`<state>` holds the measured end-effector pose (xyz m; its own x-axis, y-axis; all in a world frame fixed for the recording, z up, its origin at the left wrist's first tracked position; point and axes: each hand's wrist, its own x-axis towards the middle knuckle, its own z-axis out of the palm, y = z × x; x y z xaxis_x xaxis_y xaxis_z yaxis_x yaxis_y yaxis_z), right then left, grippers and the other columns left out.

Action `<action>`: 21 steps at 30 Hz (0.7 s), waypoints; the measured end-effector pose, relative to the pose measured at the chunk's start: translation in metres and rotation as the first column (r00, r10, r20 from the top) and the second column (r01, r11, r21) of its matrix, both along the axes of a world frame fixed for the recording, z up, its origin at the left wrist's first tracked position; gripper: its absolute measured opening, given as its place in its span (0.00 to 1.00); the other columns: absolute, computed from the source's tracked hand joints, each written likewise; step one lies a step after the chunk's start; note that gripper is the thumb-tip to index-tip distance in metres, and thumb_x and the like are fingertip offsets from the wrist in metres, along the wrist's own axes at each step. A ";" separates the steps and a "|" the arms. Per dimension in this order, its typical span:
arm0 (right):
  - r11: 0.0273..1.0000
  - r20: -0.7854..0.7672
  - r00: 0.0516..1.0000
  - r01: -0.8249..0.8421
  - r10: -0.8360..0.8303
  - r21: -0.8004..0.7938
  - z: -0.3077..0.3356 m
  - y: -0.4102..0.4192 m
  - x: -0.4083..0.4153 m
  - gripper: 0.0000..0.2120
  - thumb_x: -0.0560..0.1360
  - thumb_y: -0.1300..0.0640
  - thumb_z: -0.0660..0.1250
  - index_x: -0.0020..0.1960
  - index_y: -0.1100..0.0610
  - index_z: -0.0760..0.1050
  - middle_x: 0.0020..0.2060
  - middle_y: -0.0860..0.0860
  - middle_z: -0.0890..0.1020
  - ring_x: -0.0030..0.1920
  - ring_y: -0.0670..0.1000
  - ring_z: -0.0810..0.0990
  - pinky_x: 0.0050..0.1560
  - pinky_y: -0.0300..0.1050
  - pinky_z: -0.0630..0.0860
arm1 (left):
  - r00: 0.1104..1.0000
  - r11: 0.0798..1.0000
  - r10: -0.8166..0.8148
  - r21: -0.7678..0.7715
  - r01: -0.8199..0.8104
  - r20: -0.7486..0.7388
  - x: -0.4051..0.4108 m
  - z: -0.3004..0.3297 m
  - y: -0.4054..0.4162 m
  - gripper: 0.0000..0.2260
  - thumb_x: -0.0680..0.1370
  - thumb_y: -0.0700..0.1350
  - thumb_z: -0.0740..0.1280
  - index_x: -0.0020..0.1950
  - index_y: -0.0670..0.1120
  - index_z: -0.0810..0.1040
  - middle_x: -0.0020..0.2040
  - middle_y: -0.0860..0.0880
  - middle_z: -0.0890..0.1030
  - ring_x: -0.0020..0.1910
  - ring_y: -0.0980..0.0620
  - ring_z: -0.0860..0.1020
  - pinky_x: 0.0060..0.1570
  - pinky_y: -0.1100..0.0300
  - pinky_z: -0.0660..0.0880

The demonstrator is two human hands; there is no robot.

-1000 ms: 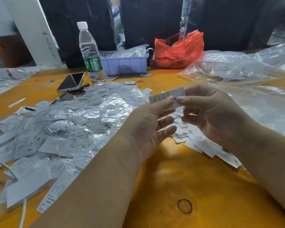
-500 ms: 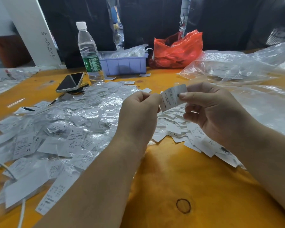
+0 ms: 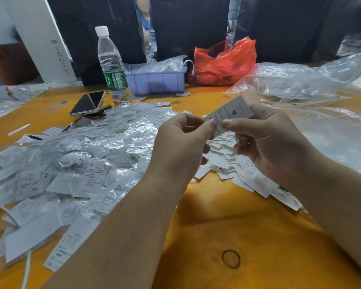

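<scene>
**Two hands pinching an M size label over the table**

Both forearms are reaching in from the near edge over the bare orange table (image 3: 217, 226), past a dark ring mark (image 3: 230, 258) on its surface. The left hand (image 3: 181, 147) is rising from the lower left with its fingers curled in and its thumb tip pressing on the near end of a white size label (image 3: 233, 112). The right hand (image 3: 269, 147) is coming in from the right with its thumb stretched leftward onto the same end and its fingers curled behind. The two thumb tips are nearly meeting, so both hands are pinching the label.

The label is being held in the air above a heap of loose labels (image 3: 223, 161). Its long axis is slanting from lower left to upper right, its free end is pointing up and away to the right, and its printed face with the letter M is turning toward the camera.

To the left, a pile of bagged labels (image 3: 81, 163) is spreading across the table. Farther back, a phone (image 3: 88, 103) is lying beside a standing water bottle (image 3: 112, 65), with a purple tray (image 3: 156, 82), a red plastic bag (image 3: 225, 59) and clear plastic bags (image 3: 300, 84) beyond.
</scene>
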<state>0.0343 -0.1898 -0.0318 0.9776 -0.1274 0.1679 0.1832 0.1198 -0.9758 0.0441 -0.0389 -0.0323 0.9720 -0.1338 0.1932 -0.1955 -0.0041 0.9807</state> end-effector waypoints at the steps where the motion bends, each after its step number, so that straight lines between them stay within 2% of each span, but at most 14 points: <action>1: 1.000 -0.002 1.000 -0.005 0.005 -0.008 0.000 0.000 0.000 0.07 0.71 0.65 0.71 0.48 0.60 0.80 0.33 0.54 0.74 0.26 0.45 0.69 0.26 0.38 0.70 | 1.000 1.000 -0.010 -0.004 0.010 -0.003 0.000 0.000 0.000 0.04 0.76 0.45 0.72 0.43 0.46 0.79 0.35 0.52 0.81 0.29 0.58 0.76 0.28 0.64 0.73; 5: 0.998 -0.029 0.998 -0.061 0.060 -0.002 -0.001 0.002 -0.001 0.10 0.70 0.64 0.71 0.51 0.63 0.79 0.33 0.55 0.73 0.26 0.45 0.70 0.26 0.38 0.71 | 0.998 0.998 -0.049 -0.028 0.048 -0.032 -0.001 0.000 0.000 0.05 0.75 0.46 0.72 0.45 0.45 0.80 0.35 0.53 0.82 0.29 0.58 0.76 0.28 0.64 0.74; 8: 0.994 -0.045 0.993 -0.106 0.107 0.028 0.000 0.003 -0.002 0.14 0.65 0.59 0.72 0.50 0.62 0.79 0.32 0.51 0.78 0.27 0.44 0.71 0.27 0.38 0.72 | 0.996 0.997 -0.058 -0.049 0.054 -0.072 0.001 0.000 0.001 0.04 0.75 0.46 0.72 0.44 0.46 0.80 0.36 0.52 0.83 0.30 0.57 0.76 0.29 0.63 0.74; 10: 0.989 -0.060 0.988 -0.137 0.140 0.048 0.002 0.004 -0.003 0.16 0.64 0.56 0.73 0.50 0.60 0.80 0.35 0.51 0.79 0.28 0.45 0.72 0.28 0.38 0.73 | 0.994 0.996 -0.055 -0.077 0.047 -0.099 0.002 0.000 0.001 0.04 0.75 0.45 0.72 0.44 0.46 0.80 0.37 0.50 0.83 0.30 0.56 0.76 0.29 0.62 0.73; 12: 0.988 -0.061 0.988 -0.135 0.140 0.080 0.003 0.003 -0.003 0.11 0.67 0.55 0.73 0.48 0.57 0.81 0.38 0.52 0.80 0.29 0.46 0.73 0.30 0.39 0.75 | 0.992 0.995 -0.047 -0.093 0.036 -0.116 0.003 0.000 0.001 0.04 0.75 0.45 0.72 0.43 0.46 0.80 0.37 0.50 0.83 0.29 0.56 0.75 0.29 0.62 0.74; 14: 0.992 -0.052 0.996 -0.063 0.069 0.107 0.004 0.001 -0.002 0.04 0.73 0.56 0.71 0.46 0.55 0.81 0.39 0.53 0.80 0.30 0.47 0.73 0.30 0.40 0.75 | 0.991 0.995 -0.049 -0.095 0.037 -0.124 0.003 0.000 0.001 0.03 0.76 0.45 0.72 0.43 0.47 0.80 0.36 0.51 0.83 0.28 0.56 0.75 0.28 0.63 0.74; 17: 0.993 -0.054 0.998 0.000 0.007 0.117 0.004 -0.001 -0.001 0.02 0.74 0.58 0.69 0.45 0.55 0.81 0.37 0.52 0.80 0.31 0.47 0.72 0.30 0.40 0.74 | 0.990 0.995 -0.063 -0.089 0.052 -0.123 0.003 -0.001 0.000 0.03 0.76 0.44 0.72 0.44 0.46 0.80 0.36 0.51 0.83 0.28 0.57 0.75 0.28 0.63 0.74; 21: 0.994 -0.066 0.995 -0.075 0.081 0.082 0.001 0.006 -0.003 0.11 0.66 0.56 0.72 0.47 0.57 0.80 0.34 0.50 0.80 0.29 0.45 0.72 0.29 0.39 0.74 | 0.989 0.994 -0.085 -0.080 0.076 -0.117 0.002 -0.002 0.001 0.04 0.75 0.46 0.73 0.42 0.47 0.80 0.35 0.52 0.82 0.29 0.56 0.76 0.28 0.62 0.74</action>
<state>0.0310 -0.1841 -0.0307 0.9939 -0.0604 0.0924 0.1031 0.2089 -0.9725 0.0462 -0.0382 -0.0341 0.9755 -0.2018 0.0878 -0.0728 0.0809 0.9941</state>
